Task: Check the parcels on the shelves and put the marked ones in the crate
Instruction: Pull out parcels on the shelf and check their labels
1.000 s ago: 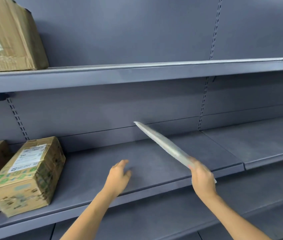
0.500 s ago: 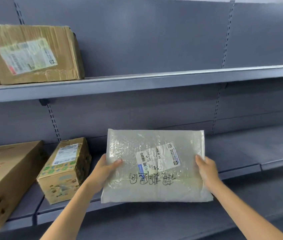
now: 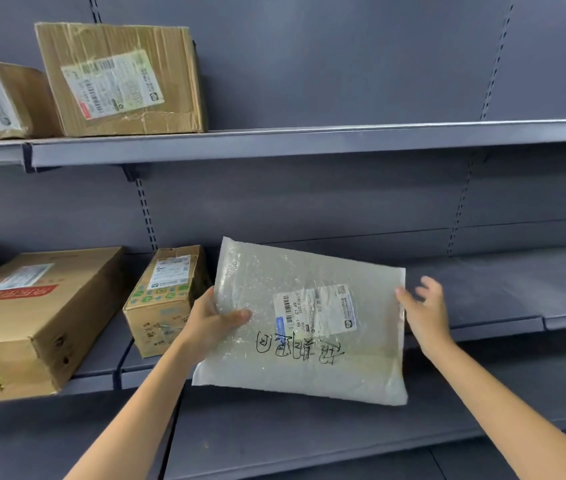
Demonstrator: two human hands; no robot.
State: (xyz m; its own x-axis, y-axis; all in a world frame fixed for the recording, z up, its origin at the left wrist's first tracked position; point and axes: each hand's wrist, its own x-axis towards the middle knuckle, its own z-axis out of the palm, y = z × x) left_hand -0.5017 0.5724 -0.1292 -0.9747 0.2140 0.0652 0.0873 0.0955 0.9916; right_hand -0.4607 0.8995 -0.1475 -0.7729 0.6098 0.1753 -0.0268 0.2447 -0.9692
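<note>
Released by the right hand (image 3: 425, 315), now spread beside it, the flat translucent plastic mailer bag (image 3: 309, 323) stays pinched by the left hand (image 3: 214, 322).

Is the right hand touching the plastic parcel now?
Cannot tell. In the head view the right hand is open beside the parcel, fingers spread; one fingertip meets its right edge, but no clear contact or gap shows.

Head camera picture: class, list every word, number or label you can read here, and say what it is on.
"C1 69": white label on the plastic mailer gripped by the left hand.
Black handwriting on the mailer: characters, not clearly legible.
"69": handwritten on the small carton, uncertain.
Labels on the large flat carton and both top-shelf boxes: too blurred.
</note>
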